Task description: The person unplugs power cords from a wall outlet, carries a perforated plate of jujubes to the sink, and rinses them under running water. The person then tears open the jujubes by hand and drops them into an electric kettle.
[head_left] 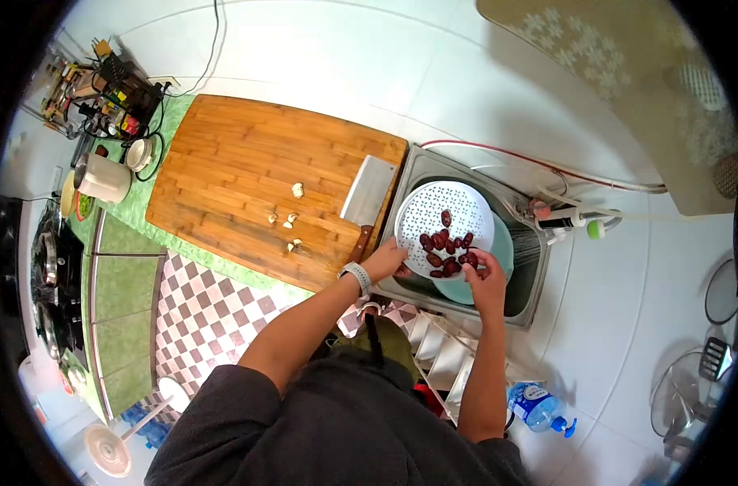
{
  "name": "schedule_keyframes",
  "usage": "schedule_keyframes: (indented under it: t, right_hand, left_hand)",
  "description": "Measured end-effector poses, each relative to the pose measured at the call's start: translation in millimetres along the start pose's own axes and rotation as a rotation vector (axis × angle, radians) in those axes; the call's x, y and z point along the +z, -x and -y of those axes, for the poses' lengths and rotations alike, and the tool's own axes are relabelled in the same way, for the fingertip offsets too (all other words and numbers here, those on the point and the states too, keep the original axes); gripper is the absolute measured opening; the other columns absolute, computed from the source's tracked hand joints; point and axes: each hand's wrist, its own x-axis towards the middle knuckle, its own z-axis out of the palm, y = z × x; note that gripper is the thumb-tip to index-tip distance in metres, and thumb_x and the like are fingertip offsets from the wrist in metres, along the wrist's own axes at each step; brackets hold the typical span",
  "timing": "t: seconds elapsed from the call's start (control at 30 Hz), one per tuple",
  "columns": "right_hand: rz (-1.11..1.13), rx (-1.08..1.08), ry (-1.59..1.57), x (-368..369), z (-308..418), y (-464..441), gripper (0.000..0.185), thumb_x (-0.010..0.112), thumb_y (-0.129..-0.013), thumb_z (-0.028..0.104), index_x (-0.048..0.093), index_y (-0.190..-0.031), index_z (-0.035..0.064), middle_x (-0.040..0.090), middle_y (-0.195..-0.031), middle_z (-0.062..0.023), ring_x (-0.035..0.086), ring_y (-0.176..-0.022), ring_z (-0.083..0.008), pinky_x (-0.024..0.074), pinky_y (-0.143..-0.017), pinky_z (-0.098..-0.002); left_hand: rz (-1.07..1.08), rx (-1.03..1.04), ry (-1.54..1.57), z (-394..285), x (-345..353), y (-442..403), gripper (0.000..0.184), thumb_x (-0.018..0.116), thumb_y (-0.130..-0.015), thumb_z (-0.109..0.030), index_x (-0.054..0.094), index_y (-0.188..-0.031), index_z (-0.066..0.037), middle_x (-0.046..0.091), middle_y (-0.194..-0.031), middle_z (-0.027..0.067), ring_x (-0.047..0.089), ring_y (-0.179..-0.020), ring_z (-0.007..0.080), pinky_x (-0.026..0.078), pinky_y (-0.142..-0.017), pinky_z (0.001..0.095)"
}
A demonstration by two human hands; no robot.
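Left hand: our (384, 261) grips the near-left rim of the round white perforated plastic colander (458, 206).
Right hand: our (486, 279) has its fingertips on the dark red, oval, wrinkled dates (450, 264).
Dates: between our two hands, in the colander.
Cleaver: wooden-handled with a broad metal blade (369, 190), just beyond our left hand, on the brown wooden board (264, 178).
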Motion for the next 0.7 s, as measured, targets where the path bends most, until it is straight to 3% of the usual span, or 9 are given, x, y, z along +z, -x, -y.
schedule_keyframes:
  t: [0.2, 0.27, 0.33, 0.43, 0.53, 0.6, 0.63, 0.7]
  right_hand:
    - [-0.058, 0.027, -0.133, 46, 37, -15, 0.035, 0.067, -0.092, 0.010, 0.064, -0.127, 0.0067, 0.067, -0.102, -0.0059, 0.063, -0.076, -0.0111, 0.0523, -0.065, -0.0265]
    - [-0.069, 0.041, -0.115, 64, 49, -24, 0.035, 0.067, -0.093, 0.008, 0.064, -0.128, 0.0064, 0.068, -0.105, -0.0062, 0.064, -0.079, -0.0113, 0.0538, -0.070, -0.0260]
    - [-0.065, 0.033, -0.206, 83, 53, -34, 0.034, 0.065, -0.093, 0.006, 0.065, -0.126, 0.0049, 0.067, -0.105, -0.0059, 0.064, -0.081, -0.0117, 0.0546, -0.075, -0.0258]
    - [-0.052, 0.034, -0.255, 107, 58, -48, 0.034, 0.063, -0.093, 0.002, 0.065, -0.127, 0.0040, 0.068, -0.109, -0.0068, 0.065, -0.085, -0.0122, 0.0548, -0.079, -0.0260]
    - [-0.053, 0.077, -0.345, 127, 71, -57, 0.035, 0.060, -0.094, -0.001, 0.064, -0.128, 0.0034, 0.068, -0.115, -0.0089, 0.066, -0.091, -0.0137, 0.0554, -0.083, -0.0266]
    - [-0.050, 0.040, -0.399, 137, 80, -62, 0.035, 0.061, -0.093, -0.002, 0.064, -0.128, 0.0020, 0.067, -0.117, -0.0092, 0.066, -0.093, -0.0146, 0.0555, -0.085, -0.0269]
    - [-0.059, 0.038, -0.395, 141, 85, -66, 0.035, 0.061, -0.093, -0.002, 0.064, -0.128, 0.0020, 0.067, -0.117, -0.0092, 0.066, -0.093, -0.0146, 0.0555, -0.085, -0.0269]
    - [-0.057, 0.033, -0.405, 147, 91, -72, 0.033, 0.065, -0.091, -0.002, 0.064, -0.124, -0.0008, 0.066, -0.117, -0.0095, 0.066, -0.094, -0.0148, 0.0554, -0.086, -0.0267]
  left_hand:
    - [-0.050, -0.011, -0.003, -16, -69, -29, 0.029, 0.048, -0.095, -0.016, 0.054, -0.116, 0.001, 0.066, -0.088, 0.0119, 0.064, -0.059, 0.0175, 0.053, -0.051, 0.0312]
    - [-0.111, -0.042, -0.043, -32, -98, -38, 0.027, 0.047, -0.096, -0.017, 0.057, -0.112, 0.002, 0.066, -0.085, 0.0121, 0.064, -0.059, 0.0179, 0.053, -0.050, 0.0304]
    - [0.008, -0.009, -0.130, -29, -136, -60, 0.026, 0.047, -0.096, -0.018, 0.060, -0.106, 0.002, 0.067, -0.083, 0.0122, 0.064, -0.060, 0.0177, 0.052, -0.050, 0.0292]
    - [-0.065, -0.080, -0.125, -53, -160, -58, 0.028, 0.048, -0.096, -0.020, 0.063, -0.102, 0.004, 0.067, -0.081, 0.0127, 0.064, -0.061, 0.0179, 0.052, -0.050, 0.0289]
    - [-0.050, -0.164, -0.249, -57, -185, -61, 0.024, 0.044, -0.098, -0.020, 0.058, -0.098, -0.001, 0.067, -0.079, 0.0073, 0.059, -0.056, 0.0143, 0.052, -0.052, 0.0271]
    - [-0.132, -0.138, -0.141, -44, -195, -73, 0.028, 0.051, -0.097, -0.022, 0.055, -0.104, 0.004, 0.066, -0.080, 0.0128, 0.064, -0.063, 0.0181, 0.053, -0.049, 0.0286]
    - [-0.122, -0.194, -0.173, -46, -202, -78, 0.034, 0.054, -0.098, -0.019, 0.038, -0.117, 0.004, 0.065, -0.080, 0.0148, 0.064, -0.062, 0.0188, 0.053, -0.048, 0.0298]
    - [-0.108, -0.195, -0.220, -54, -203, -73, 0.040, 0.055, -0.098, -0.018, 0.029, -0.119, 0.003, 0.065, -0.079, 0.0157, 0.064, -0.061, 0.0192, 0.054, -0.049, 0.0300]
